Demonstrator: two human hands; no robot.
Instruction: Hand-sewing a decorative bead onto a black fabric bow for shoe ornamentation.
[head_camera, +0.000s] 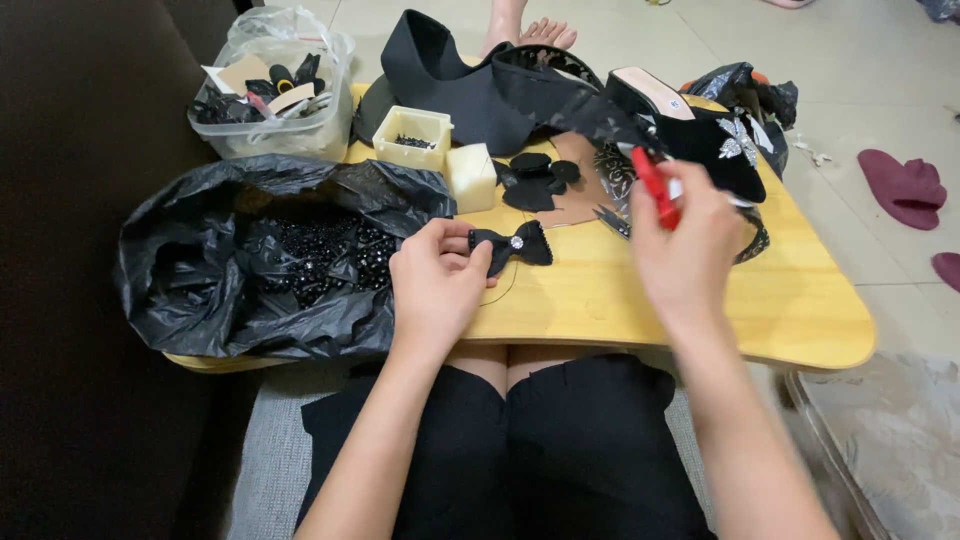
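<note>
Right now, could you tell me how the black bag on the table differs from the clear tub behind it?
The black bag is soft, crumpled and opaque, lying open with black beads; the clear tub is stiff and see-through, lined with clear plastic and filled with mixed scraps. The bag is wider. Both sit open at the table's left end.

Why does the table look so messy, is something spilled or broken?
Nothing looks spilled or broken. The black beads stay inside the open black bag. The left hand holds a neat black bow; the right hand holds a red tool.
</note>
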